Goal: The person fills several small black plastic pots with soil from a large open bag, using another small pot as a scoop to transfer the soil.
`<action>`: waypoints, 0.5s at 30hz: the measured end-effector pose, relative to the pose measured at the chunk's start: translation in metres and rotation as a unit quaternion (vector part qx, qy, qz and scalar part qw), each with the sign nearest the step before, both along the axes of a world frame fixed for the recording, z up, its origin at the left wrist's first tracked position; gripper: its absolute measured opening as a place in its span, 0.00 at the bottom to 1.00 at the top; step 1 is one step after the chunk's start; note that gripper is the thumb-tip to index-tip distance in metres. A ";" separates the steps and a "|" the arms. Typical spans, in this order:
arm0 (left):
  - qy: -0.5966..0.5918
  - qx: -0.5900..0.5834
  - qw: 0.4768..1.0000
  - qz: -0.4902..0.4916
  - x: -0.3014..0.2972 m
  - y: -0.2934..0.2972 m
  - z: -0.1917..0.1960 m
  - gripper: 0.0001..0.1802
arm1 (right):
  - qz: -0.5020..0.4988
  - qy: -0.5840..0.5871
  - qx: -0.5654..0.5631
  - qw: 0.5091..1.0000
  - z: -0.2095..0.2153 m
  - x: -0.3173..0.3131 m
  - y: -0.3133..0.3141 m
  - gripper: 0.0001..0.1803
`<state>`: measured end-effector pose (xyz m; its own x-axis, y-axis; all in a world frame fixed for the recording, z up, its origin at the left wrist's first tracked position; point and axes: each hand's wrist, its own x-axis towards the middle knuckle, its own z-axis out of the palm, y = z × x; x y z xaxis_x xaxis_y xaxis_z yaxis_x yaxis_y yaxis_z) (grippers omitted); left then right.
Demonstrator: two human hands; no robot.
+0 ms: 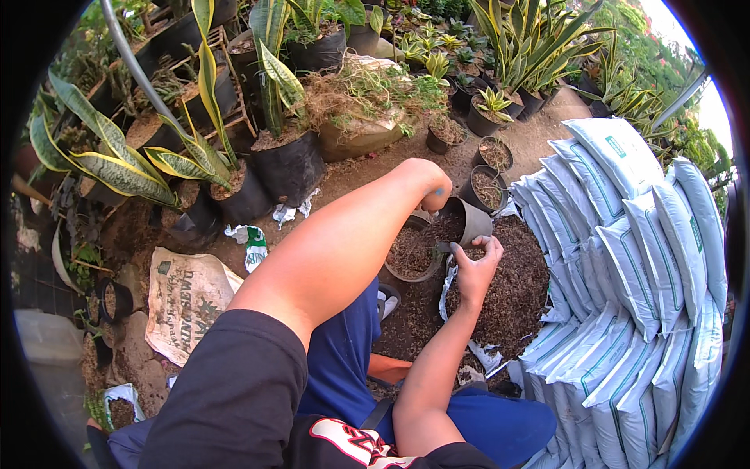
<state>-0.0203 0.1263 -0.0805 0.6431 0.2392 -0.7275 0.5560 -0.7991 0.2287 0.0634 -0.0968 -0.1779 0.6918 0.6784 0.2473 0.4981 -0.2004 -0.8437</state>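
Note:
A dark grey plant pot (476, 224) is tilted on its side, its mouth toward the left and dark soil inside. My right hand (476, 270) holds it from below, thumb near the rim and fingers against the outside. At the pot's upper rim, my left hand (432, 190) is closed with its fingers curled down; its fingertips are mostly hidden. Just left of the tilted pot stands a round pot (412, 276) with brown soil in it. An opened bag's loose potting mix (512, 293) spreads to the right of my right hand.
White sacks (617, 273) are stacked high on the right. Small black pots (486, 187) stand beyond my hands. Potted snake plants (226, 168) line the left and back. A printed woven sack (187, 301) lies at left, near torn plastic (254, 246). A stone (363, 133) carries dry plants.

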 end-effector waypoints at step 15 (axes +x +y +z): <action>-0.011 0.104 0.994 0.013 -0.011 -0.005 0.016 0.22 | 0.035 0.037 0.015 0.999 0.007 -0.017 0.011 0.23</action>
